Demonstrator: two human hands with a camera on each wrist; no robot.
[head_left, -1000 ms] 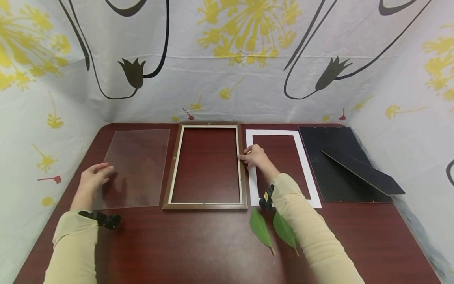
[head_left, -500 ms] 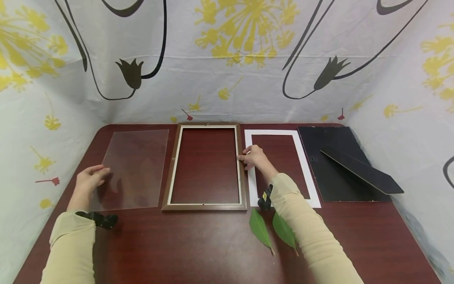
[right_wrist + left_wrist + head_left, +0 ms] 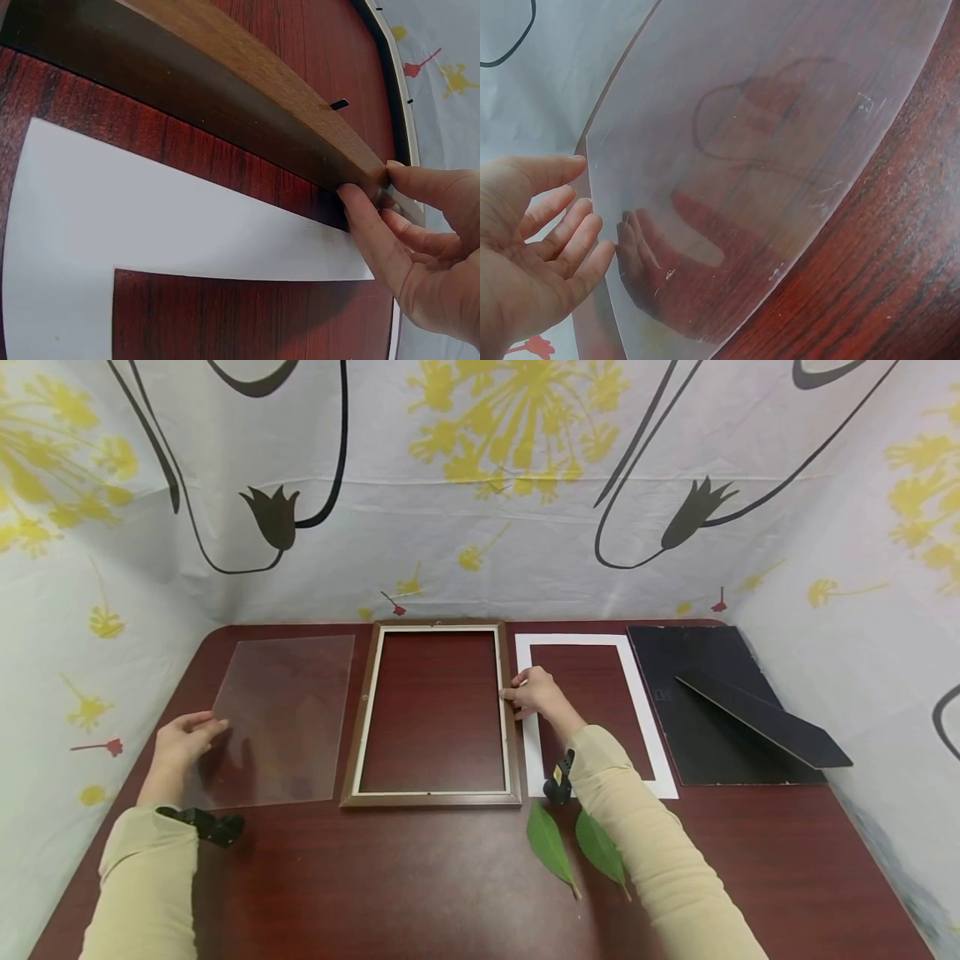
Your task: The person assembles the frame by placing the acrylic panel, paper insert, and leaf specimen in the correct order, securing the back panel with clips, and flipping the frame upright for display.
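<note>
My left hand (image 3: 178, 745) is at the left edge of a clear plastic-looking sheet (image 3: 292, 714). In the left wrist view, the fingers are loosely bent with the fingertips right at the sheet's edge, the thumb held apart. At the centre lies a brown picture frame (image 3: 431, 798) with a pale inner lip and no panel in it. My right hand (image 3: 538, 692) pinches its right side; the right wrist view has the thumb on top of the wooden rail (image 3: 247, 82) and the index finger against its outer face. A white mat (image 3: 534, 760) lies beneath the right forearm.
A black backing board (image 3: 708, 647) with a raised stand flap (image 3: 757, 718) lies at the far right. Two green leaves, one left (image 3: 550, 839) and one right (image 3: 600, 845), lie in front of the mat. A patterned cloth (image 3: 480, 527) encloses the table's back and sides.
My left hand has moved slightly left and down along the clear sheet's edge. The right hand keeps its pinch on the picture frame, and the whole head view has drifted a little.
</note>
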